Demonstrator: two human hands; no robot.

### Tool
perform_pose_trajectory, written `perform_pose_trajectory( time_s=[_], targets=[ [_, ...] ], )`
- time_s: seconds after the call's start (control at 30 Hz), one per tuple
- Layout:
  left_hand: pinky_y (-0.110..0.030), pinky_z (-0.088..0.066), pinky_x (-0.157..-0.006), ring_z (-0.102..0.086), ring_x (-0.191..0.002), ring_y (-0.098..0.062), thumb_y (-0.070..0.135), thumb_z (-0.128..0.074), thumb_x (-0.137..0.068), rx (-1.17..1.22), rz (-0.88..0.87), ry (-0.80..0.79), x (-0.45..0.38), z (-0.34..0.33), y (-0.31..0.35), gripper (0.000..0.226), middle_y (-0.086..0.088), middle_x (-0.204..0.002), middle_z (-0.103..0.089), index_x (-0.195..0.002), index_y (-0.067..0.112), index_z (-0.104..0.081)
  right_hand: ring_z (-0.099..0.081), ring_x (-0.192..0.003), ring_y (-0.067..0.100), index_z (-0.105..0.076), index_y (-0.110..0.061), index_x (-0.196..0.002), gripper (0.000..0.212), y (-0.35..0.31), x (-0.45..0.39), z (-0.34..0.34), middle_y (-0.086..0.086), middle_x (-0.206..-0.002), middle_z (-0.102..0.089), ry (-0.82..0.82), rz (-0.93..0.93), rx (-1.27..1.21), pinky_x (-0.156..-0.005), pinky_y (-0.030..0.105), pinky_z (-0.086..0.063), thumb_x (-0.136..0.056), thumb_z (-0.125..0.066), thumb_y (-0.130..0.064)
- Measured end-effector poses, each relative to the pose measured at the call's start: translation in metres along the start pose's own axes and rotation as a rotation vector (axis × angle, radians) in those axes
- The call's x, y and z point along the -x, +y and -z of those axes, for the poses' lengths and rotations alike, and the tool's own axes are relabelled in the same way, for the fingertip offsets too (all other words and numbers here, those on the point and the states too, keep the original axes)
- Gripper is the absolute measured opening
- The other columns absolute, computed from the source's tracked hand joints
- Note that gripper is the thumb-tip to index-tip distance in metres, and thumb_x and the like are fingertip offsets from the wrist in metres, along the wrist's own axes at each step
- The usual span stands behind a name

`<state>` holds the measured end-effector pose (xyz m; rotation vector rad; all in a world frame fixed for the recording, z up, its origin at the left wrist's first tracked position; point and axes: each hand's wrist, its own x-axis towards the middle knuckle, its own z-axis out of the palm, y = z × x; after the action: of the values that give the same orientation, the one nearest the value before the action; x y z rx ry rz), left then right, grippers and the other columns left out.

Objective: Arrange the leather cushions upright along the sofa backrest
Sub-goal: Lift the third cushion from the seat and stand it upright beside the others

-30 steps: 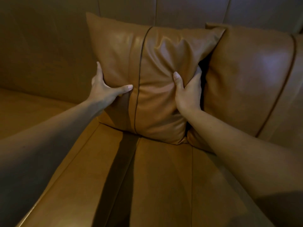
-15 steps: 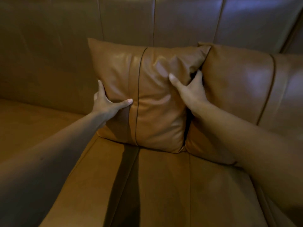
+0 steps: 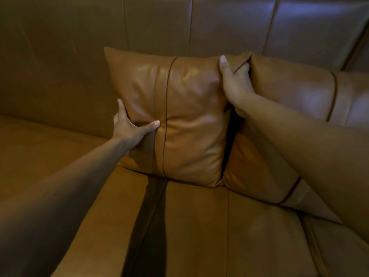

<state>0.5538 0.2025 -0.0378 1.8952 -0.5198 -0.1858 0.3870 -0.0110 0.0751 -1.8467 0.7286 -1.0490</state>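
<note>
both hands are closed on the middle cushion [image 3: 185,120]. its left edge is gripped low down by the left hand [image 3: 129,126]: thumb laid across the front face, fingers wrapped behind the edge and hidden. its upper right corner is pinched by the right hand [image 3: 235,82], thumb on the front, fingers tucked into the gap between this cushion and the second cushion [image 3: 295,108]. between the two grips the middle cushion is seen standing upright on the sofa seat [image 3: 199,226], its back against the backrest [image 3: 159,27]; a dark vertical seam runs down its front just right of the left thumb. the second cushion is touching it just right of the right hand, also leaned on the backrest, partly covered by the right forearm.
</note>
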Motion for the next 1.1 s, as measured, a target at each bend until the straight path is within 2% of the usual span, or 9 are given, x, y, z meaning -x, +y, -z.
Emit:
perform_pose_trajectory(
  time_s=[0.07, 0.2, 0.37, 0.5, 0.8, 0.9, 1.03, 1.1],
  targets=[
    [-0.061, -0.028, -0.114, -0.017, -0.148, -0.039, 0.065, -0.085, -0.054, 0.013, 0.004, 0.010, 0.004, -0.002, 0.000, 0.140, -0.004, -0.166, -0.005, -0.155, 0.041, 0.010, -0.035, -0.143, 0.025, -0.013, -0.012, -0.156, 0.082, 0.005, 0.012, 0.001, 0.006, -0.159, -0.035, -0.008, -0.041, -0.006, -0.118, 0.040, -0.028, -0.097, -0.042, -0.062],
    [-0.063, -0.025, -0.115, -0.012, -0.150, -0.038, 0.065, -0.082, -0.057, 0.019, 0.023, 0.030, 0.013, -0.008, 0.002, 0.135, -0.004, -0.168, -0.002, -0.155, 0.042, 0.009, -0.036, -0.143, 0.028, -0.019, -0.013, -0.156, 0.080, 0.038, 0.054, -0.005, 0.008, -0.158, -0.036, -0.051, -0.143, 0.008, -0.116, 0.037, -0.030, -0.097, -0.032, -0.066],
    [-0.066, -0.024, -0.114, -0.013, -0.150, -0.038, 0.057, -0.083, -0.065, 0.006, 0.034, 0.040, 0.018, -0.008, 0.007, 0.130, -0.005, -0.168, -0.002, -0.156, 0.040, 0.008, -0.039, -0.141, 0.026, -0.015, -0.014, -0.156, 0.084, 0.064, 0.084, -0.010, 0.006, -0.157, -0.037, -0.111, -0.219, -0.051, -0.116, 0.044, -0.033, -0.095, -0.043, -0.065],
    [-0.065, -0.024, -0.115, -0.011, -0.151, -0.038, 0.055, -0.084, -0.065, 0.024, 0.064, 0.043, 0.019, -0.010, 0.011, 0.129, -0.004, -0.168, -0.002, -0.156, 0.040, 0.007, -0.038, -0.141, 0.027, -0.015, -0.014, -0.156, 0.085, 0.059, 0.081, -0.004, 0.006, -0.158, -0.035, -0.141, -0.244, -0.039, -0.117, 0.044, -0.032, -0.095, -0.043, -0.065],
    [-0.059, -0.034, -0.111, -0.024, -0.146, -0.040, 0.049, -0.082, -0.076, -0.036, 0.078, 0.242, 0.048, -0.030, 0.032, 0.111, -0.008, -0.165, -0.015, -0.159, 0.034, -0.010, -0.026, -0.148, 0.026, -0.009, -0.016, -0.158, 0.083, 0.048, 0.093, 0.026, 0.004, -0.165, -0.023, -0.208, -0.210, 0.047, -0.120, 0.043, -0.026, -0.097, -0.043, -0.062],
    [-0.055, -0.035, -0.110, -0.023, -0.146, -0.038, 0.044, -0.084, -0.076, -0.049, 0.035, 0.242, 0.071, -0.050, 0.055, 0.108, -0.008, -0.165, -0.012, -0.158, 0.036, -0.014, -0.032, -0.145, 0.025, -0.017, -0.017, -0.157, 0.077, 0.045, 0.099, 0.046, 0.003, -0.162, -0.031, -0.249, -0.206, 0.054, -0.117, 0.041, -0.030, -0.098, -0.037, -0.063],
    [-0.048, -0.033, -0.112, -0.026, -0.144, -0.037, 0.041, -0.086, -0.074, -0.065, -0.137, 0.171, 0.105, -0.087, 0.095, 0.097, -0.013, -0.163, -0.013, -0.154, 0.033, -0.030, -0.050, -0.131, 0.021, -0.040, -0.017, -0.148, 0.068, 0.045, 0.103, 0.078, 0.001, -0.144, -0.054, -0.244, -0.173, 0.070, -0.104, 0.033, -0.040, -0.099, -0.034, -0.064],
    [-0.047, -0.032, -0.113, -0.024, -0.145, -0.038, 0.041, -0.086, -0.074, -0.087, -0.166, 0.141, 0.120, -0.105, 0.111, 0.093, -0.013, -0.163, -0.011, -0.152, 0.033, -0.036, -0.055, -0.125, 0.019, -0.049, -0.018, -0.141, 0.064, 0.044, 0.105, 0.092, 0.001, -0.136, -0.060, -0.240, -0.157, 0.073, -0.104, 0.037, -0.044, -0.098, -0.034, -0.064]
  ],
)
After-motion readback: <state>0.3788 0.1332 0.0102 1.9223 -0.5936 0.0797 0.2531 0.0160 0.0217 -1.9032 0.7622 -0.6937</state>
